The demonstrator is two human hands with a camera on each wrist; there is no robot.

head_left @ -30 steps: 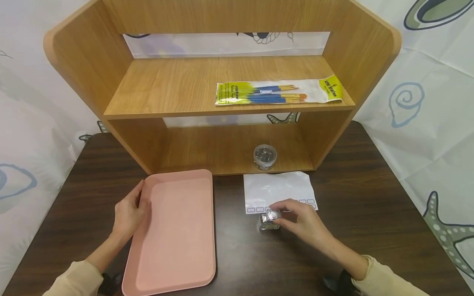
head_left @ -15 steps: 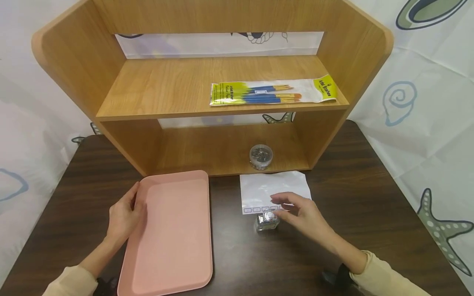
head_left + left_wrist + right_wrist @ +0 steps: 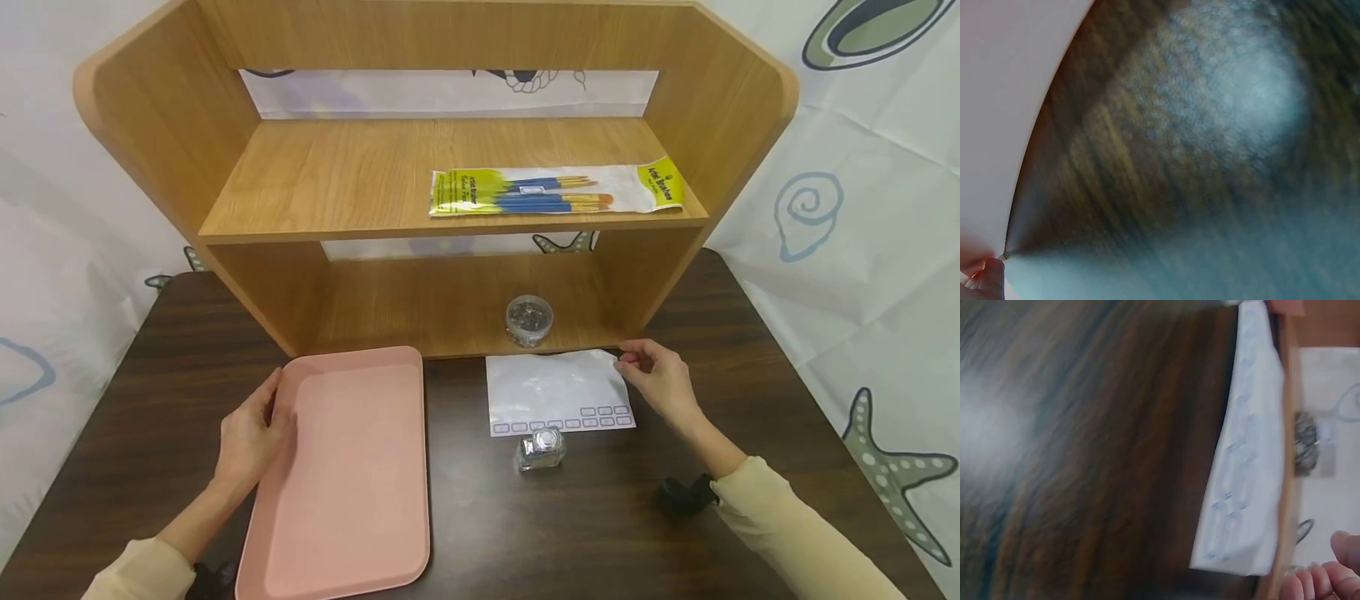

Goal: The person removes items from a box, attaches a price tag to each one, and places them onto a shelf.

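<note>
My left hand (image 3: 251, 442) grips the left edge of a pink tray (image 3: 345, 467), which lies on the dark wood table. On the right, my right hand (image 3: 663, 379) is at the upper right corner of a white sheet (image 3: 551, 383) printed with small blue-outlined boxes. Its thumb and forefinger stand apart at that corner. In the right wrist view the fingertips (image 3: 1316, 581) and thumb show a gap, with the sheet (image 3: 1247, 456) beside them. Just below the sheet stands a small square clear glass bottle (image 3: 542, 450) with a shiny round top; neither hand touches it.
A wooden shelf unit (image 3: 457, 229) stands at the back of the table. Its upper shelf holds a packet of artist brushes (image 3: 555, 190). On the lower shelf is a clear round tub (image 3: 528, 321) of small metallic pieces. Dark table (image 3: 480, 533) surrounds the tray and sheet.
My right hand has let go of the glass bottle and moved up and right to the sheet's corner. The bottle stays standing below the sheet. My left hand stays on the tray's edge.
</note>
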